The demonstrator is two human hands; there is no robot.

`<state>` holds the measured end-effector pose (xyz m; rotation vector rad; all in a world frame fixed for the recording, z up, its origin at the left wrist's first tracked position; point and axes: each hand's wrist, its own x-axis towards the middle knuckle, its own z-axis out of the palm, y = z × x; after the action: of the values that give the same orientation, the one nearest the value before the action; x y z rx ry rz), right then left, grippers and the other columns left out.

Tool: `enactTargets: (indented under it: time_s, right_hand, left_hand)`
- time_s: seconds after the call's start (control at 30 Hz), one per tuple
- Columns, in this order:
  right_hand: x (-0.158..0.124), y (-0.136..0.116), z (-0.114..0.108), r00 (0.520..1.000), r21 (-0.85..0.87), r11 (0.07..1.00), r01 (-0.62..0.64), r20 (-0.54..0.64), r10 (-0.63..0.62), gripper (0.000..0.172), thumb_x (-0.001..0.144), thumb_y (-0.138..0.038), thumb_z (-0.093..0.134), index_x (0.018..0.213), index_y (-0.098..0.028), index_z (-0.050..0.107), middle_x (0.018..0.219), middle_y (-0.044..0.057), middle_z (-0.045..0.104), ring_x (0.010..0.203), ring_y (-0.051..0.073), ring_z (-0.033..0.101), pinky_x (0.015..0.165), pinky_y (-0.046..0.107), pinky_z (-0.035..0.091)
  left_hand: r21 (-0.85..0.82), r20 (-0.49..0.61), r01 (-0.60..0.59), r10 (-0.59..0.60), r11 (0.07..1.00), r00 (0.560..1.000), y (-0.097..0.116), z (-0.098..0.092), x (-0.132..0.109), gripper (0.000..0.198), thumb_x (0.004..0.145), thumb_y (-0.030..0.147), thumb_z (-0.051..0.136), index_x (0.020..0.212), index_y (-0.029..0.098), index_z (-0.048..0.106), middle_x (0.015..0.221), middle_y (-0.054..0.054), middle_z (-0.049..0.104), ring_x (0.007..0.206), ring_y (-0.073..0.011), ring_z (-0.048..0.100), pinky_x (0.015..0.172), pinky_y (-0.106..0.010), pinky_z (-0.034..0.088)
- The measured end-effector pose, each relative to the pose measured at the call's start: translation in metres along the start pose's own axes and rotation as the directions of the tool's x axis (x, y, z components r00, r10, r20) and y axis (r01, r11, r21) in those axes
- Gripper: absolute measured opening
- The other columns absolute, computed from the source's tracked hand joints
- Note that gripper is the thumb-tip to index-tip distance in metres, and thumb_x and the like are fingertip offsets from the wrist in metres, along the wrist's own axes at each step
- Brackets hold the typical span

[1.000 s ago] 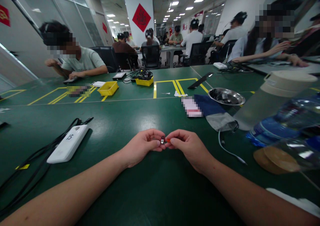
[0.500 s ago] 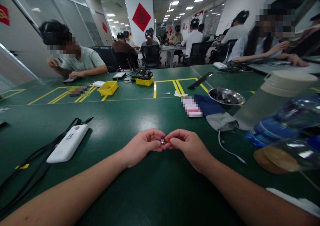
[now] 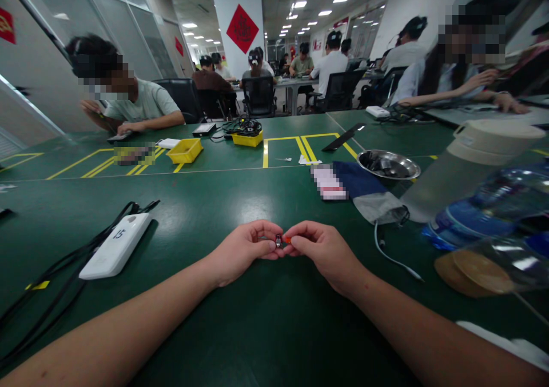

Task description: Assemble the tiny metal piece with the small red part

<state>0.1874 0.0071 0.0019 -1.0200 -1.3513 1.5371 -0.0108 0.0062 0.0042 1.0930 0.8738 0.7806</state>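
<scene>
Both my hands rest on the green table [image 3: 257, 330], fingertips meeting at the middle. My left hand [image 3: 244, 251] pinches a small dark metal part [image 3: 278, 240]. My right hand [image 3: 323, 251] pinches a small orange piece [image 3: 287, 239] that touches the metal part. Both hands have their fingers curled closed around these tiny parts; what the parts are is too small to tell.
A white power bank [image 3: 116, 246] marked 15 with black cables lies at the left. To the right are a steel bowl [image 3: 388, 165], a blue and grey pouch [image 3: 369, 195], a white cable [image 3: 392, 258] and clear bottles [image 3: 484, 204]. Yellow trays [image 3: 186, 150] sit further back. Other people work at surrounding tables.
</scene>
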Motion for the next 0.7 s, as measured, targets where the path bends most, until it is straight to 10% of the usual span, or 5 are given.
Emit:
enactTargets:
  time_s: [0.7]
  right_hand:
    - [0.0004,-0.0003,-0.0005,1.0,-0.036,0.999,0.004,-0.007,-0.005,0.008,0.08,-0.019,0.064,0.086,-0.016,0.069,0.08,0.003,0.071,0.07,0.015,0.071,0.069,0.029,0.054]
  left_hand:
    - [0.02,0.001,-0.02,0.02,1.0,1.0,-0.0009,-0.0016,0.0004,0.028,0.081,0.008,0.062,0.108,0.014,0.061,0.098,-0.007,0.068,0.081,-0.0125,0.065,0.077,-0.027,0.05]
